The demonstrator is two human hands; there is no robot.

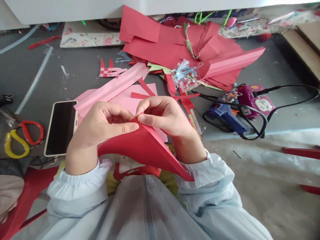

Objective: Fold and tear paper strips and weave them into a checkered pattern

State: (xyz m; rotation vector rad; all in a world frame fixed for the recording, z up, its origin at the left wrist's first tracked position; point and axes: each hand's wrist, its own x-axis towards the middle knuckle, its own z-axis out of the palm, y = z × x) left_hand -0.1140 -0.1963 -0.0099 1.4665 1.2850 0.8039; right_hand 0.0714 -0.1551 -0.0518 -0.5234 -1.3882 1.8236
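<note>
Both hands pinch a sheet of red paper [140, 145] along its upper edge, thumbs on the near side. My left hand [105, 121] grips it from the left, and my right hand [162, 115] holds it close beside, the fingertips almost meeting at a fold. The sheet hangs down toward my lap, with a folded strip running to its lower right corner. Behind the hands lie pink paper sheets [113, 85], one with lengthwise creases. Narrow red strips [143, 95] rest on the pink paper. A woven red and pink paper piece [107, 71] lies farther left.
A phone [61, 128] and scissors [18, 136] lie at the left. Stacked red paper [172, 46] fills the back middle, topped by a bag of beads [186, 78] and a tassel. At the right, a blue glue gun [227, 115] sits by a purple box [257, 100] with looping black cable.
</note>
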